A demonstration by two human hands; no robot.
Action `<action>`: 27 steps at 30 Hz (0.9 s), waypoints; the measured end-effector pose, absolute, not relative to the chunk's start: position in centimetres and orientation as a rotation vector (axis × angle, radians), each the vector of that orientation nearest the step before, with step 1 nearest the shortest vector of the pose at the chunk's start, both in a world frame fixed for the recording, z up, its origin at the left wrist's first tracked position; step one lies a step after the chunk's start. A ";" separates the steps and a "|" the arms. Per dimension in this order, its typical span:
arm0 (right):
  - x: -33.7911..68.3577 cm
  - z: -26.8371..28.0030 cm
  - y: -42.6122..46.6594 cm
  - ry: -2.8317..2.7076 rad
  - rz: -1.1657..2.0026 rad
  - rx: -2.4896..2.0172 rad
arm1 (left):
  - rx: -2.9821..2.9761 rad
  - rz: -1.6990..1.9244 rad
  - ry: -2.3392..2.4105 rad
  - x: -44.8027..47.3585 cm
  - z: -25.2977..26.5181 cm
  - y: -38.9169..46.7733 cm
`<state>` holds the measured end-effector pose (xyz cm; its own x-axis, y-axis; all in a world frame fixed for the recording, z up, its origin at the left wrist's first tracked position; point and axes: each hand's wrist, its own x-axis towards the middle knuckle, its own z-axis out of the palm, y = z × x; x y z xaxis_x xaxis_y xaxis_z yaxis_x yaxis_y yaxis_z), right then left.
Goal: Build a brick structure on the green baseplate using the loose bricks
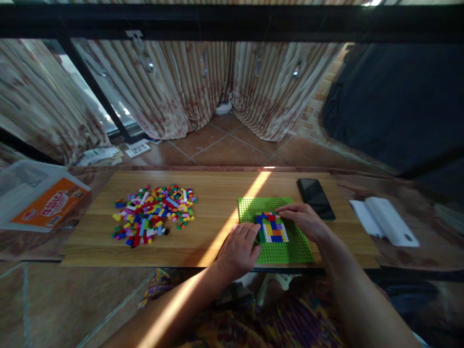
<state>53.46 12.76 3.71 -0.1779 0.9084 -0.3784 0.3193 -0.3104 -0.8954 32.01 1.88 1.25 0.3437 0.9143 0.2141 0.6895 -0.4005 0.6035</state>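
A green studded baseplate (297, 244) lies on the wooden board, with a block of coloured toy bricks (274, 230) built on it in blue, white, yellow, orange and red. My left hand (239, 245) rests across the plate's left edge, its fingers stretched out and the tips touching the block's left side. From the right, my right hand (302, 218) reaches over the plate. Its fingers are pressed together at the block's far right corner; whatever is between the fingertips is too small to make out.
A spread of loose bricks (155, 212) covers the board's left part. A black phone (316, 198) lies right of the plate. Farther right is a white roll (391, 222) on the marbled ledge. A clear plastic box (32, 183) with an orange label stands far left. Sunlight crosses the wooden board (213, 193).
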 end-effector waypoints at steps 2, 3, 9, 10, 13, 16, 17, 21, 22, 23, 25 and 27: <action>53.4 3.9 12.6 -1.420 1.499 -1.570 | 2.202 0.747 1.405 31.9 1.3 1.8; 53.4 4.0 12.4 -1.427 1.492 -1.564 | 2.200 0.753 1.400 31.8 1.4 1.7; 53.3 4.2 12.0 -1.528 1.428 -1.589 | 2.197 0.845 1.467 30.1 2.2 0.1; 53.2 4.2 12.0 -1.551 1.411 -1.593 | 2.196 0.860 1.492 29.7 2.1 -0.3; 53.0 4.3 12.1 -1.596 1.380 -1.608 | 2.212 0.930 1.572 27.7 1.7 -1.4; 52.8 4.6 12.1 -1.553 1.391 -1.629 | 2.168 0.960 1.769 24.6 1.5 -2.4; 52.8 4.7 12.1 -1.528 1.402 -1.641 | 2.111 0.963 1.871 23.3 1.5 -2.6; 52.6 4.9 12.1 -1.498 1.416 -1.681 | 1.931 1.057 2.235 17.7 2.3 -2.5; 52.6 5.0 12.1 -1.516 1.407 -1.679 | 1.902 1.039 2.293 16.4 2.6 -2.3; 52.6 5.0 12.1 -1.532 1.396 -1.674 | 1.875 1.022 2.356 15.1 2.9 -2.1; 52.5 5.2 12.0 -1.538 1.383 -1.675 | 1.804 0.993 2.494 12.9 3.4 -1.7; 52.4 5.4 11.9 -1.520 1.382 -1.690 | 1.724 0.997 2.587 11.1 3.7 -1.7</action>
<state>52.40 11.88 5.36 -0.1248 0.9252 -0.3583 0.4441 -0.2709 -0.8541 11.10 -1.71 3.72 -0.4369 0.7963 0.4184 0.8711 0.2586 0.4174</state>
